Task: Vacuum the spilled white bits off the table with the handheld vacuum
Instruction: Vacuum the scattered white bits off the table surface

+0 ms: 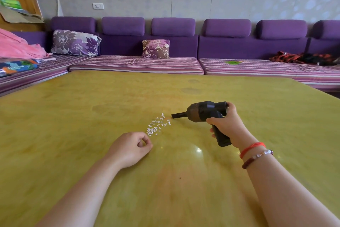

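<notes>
A small patch of spilled white bits (157, 125) lies on the yellow-green table (92, 112) near its middle. My right hand (227, 124) grips the handle of a black handheld vacuum (204, 111). Its dark nozzle points left and stops just right of the bits, close above the table. My left hand (129, 148) rests on the table just in front of the bits, fingers loosely curled, holding nothing.
A purple sofa (165, 46) with striped seat covers wraps around the table's far and left sides, carrying flowered cushions (75, 43), a pink cloth (16, 46) and dark red clothing (301, 57). The table's far edge runs along the sofa.
</notes>
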### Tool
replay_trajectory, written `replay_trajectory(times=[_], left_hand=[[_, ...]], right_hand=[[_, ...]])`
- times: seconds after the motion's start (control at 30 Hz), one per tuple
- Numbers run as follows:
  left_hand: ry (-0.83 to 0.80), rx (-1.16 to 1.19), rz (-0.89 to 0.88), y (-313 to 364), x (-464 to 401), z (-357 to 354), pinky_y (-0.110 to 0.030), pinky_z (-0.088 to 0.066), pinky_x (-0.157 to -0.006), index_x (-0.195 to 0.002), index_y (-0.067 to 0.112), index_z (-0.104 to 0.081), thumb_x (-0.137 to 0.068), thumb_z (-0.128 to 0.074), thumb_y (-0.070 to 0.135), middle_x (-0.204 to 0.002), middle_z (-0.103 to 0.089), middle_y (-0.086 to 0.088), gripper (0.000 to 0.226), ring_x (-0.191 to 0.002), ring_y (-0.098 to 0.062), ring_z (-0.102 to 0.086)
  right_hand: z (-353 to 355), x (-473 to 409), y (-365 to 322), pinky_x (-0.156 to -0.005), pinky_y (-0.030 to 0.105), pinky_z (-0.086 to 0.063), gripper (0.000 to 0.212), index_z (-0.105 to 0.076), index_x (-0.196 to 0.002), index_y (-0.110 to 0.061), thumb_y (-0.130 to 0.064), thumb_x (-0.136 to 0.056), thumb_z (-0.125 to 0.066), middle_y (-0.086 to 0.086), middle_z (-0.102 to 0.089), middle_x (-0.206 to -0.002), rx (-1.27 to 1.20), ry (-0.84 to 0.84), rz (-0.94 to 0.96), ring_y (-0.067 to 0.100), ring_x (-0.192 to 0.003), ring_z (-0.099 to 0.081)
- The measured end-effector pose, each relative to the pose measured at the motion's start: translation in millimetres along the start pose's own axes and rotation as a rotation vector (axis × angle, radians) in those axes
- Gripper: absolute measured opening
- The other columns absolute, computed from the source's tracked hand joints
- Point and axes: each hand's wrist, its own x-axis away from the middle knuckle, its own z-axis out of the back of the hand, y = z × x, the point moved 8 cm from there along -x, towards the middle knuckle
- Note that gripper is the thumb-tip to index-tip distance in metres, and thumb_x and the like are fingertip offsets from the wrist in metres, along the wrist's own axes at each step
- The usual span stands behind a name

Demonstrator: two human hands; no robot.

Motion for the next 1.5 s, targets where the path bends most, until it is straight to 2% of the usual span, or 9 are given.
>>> replay_trajectory(times=[0.53, 0.67, 1.0, 1.2, 1.5], left_hand=[[-0.008, -0.006, -0.010, 1.6, 0.4, -0.2, -0.026, -0.030, -0.051, -0.063, 0.032, -0.054, -0.084, -0.060, 0.031, -0.048, -0.048, 0.007, 0.022, -0.046, -0.008, -0.041], [-0.010, 0.002, -0.004, 0.3, 0.5, -0.7, -0.026, -0.031, -0.052, -0.064, 0.032, -0.054, -0.084, -0.061, 0.031, -0.047, -0.048, 0.008, 0.021, -0.046, -0.008, -0.041], [-0.013, 0.014, 0.003, -0.4, 0.3, -1.0, -0.025, -0.031, -0.052, -0.063, 0.032, -0.054, -0.083, -0.061, 0.031, -0.045, -0.048, 0.009, 0.022, -0.045, -0.007, -0.041], [-0.016, 0.013, 0.007, -1.1, 0.6, -1.4, -0.025, -0.029, -0.049, -0.062, 0.032, -0.053, -0.084, -0.060, 0.032, -0.040, -0.049, 0.017, 0.022, -0.044, -0.005, -0.039], [-0.023, 0.013, -0.004, 1.0, 1.3, -1.2, -0.025, -0.031, -0.052, -0.063, 0.032, -0.054, -0.084, -0.060, 0.031, -0.047, -0.047, 0.008, 0.022, -0.046, -0.007, -0.040]], right_hand=[[8.6, 1.6, -7.8, -0.051, 0.033, -0.055, 0.070, -0.026, -0.129, -0.024, -0.003, -0.076, -0.066, 0.005, -0.056, -0.093, 0.045, -0.017, 0.034, 0.022, -0.058, -0.065], [6.6, 2.1, -8.6, -0.047, 0.031, -0.053, 0.082, -0.019, -0.139, -0.027, -0.003, -0.076, -0.066, 0.005, -0.056, -0.094, 0.076, -0.037, 0.034, 0.021, -0.058, -0.066], [3.9, 4.8, -10.8, -0.044, 0.028, -0.052, 0.076, -0.024, -0.138, -0.023, -0.004, -0.076, -0.065, 0.004, -0.056, -0.092, 0.111, -0.036, 0.056, 0.019, -0.057, -0.065], [1.9, 6.2, -11.8, -0.050, 0.032, -0.055, 0.074, -0.026, -0.134, -0.025, -0.003, -0.075, -0.065, 0.004, -0.057, -0.090, 0.119, -0.035, 0.073, 0.020, -0.058, -0.066], [-0.8, 7.8, -13.1, -0.045, 0.029, -0.052, 0.074, -0.026, -0.134, -0.026, -0.003, -0.075, -0.065, 0.004, -0.057, -0.090, 0.119, -0.047, 0.074, 0.020, -0.057, -0.065]])
